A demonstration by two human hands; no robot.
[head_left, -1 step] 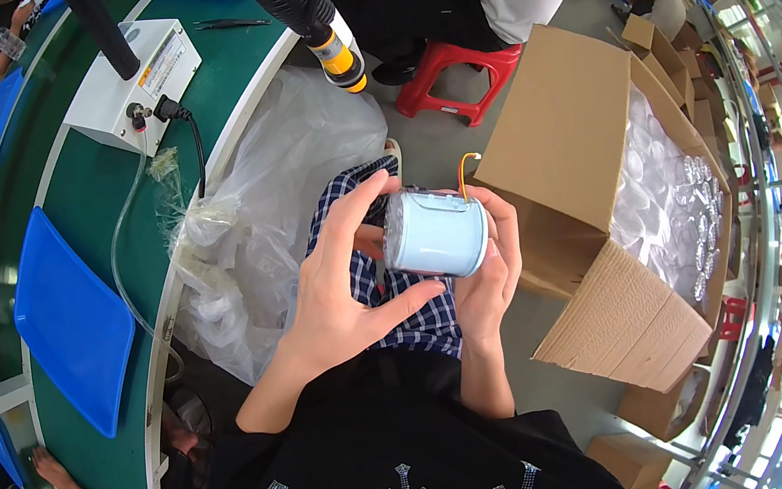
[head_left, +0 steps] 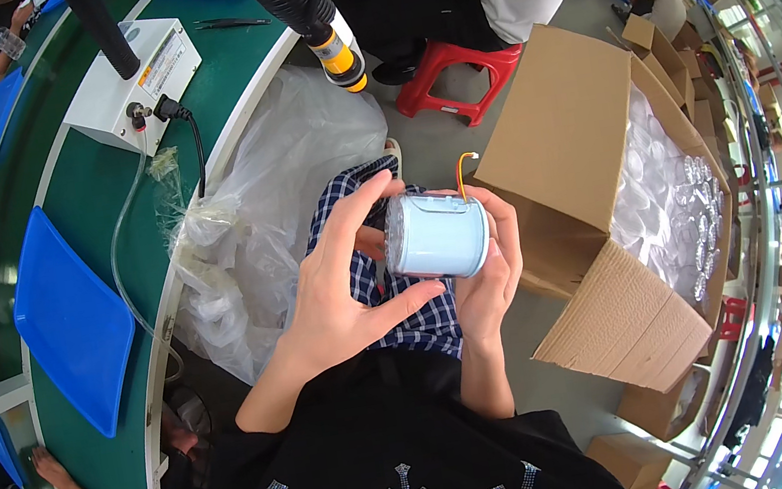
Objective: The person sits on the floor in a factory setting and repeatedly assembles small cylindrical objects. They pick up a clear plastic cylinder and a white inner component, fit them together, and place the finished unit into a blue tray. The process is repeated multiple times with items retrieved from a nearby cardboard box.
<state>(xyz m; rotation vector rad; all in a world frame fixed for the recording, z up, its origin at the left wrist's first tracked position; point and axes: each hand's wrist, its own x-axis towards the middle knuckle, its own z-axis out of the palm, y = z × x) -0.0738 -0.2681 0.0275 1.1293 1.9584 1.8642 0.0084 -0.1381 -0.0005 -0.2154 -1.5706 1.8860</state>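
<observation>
My right hand (head_left: 490,275) grips a light-blue cylinder (head_left: 445,233) with a clear rim at its left end, held on its side over my lap. From its upper right a short lead (head_left: 461,173) of yellow and red wires rises to a small white plug. My left hand (head_left: 332,289) curves round the clear left end, fingers and thumb spread wide. Its thumb lies just below the cylinder, and one fingertip is partly hidden behind the clear end; whether it touches cannot be told.
On the right, an open cardboard box (head_left: 552,134) holds several clear plastic cups (head_left: 701,218). Left runs a green-topped bench (head_left: 116,468) with a blue tray (head_left: 73,317), a white device (head_left: 135,85) and tweezers (head_left: 232,23). A black hose (head_left: 295,6) hangs ahead, near a red stool (head_left: 458,83) and a seated person.
</observation>
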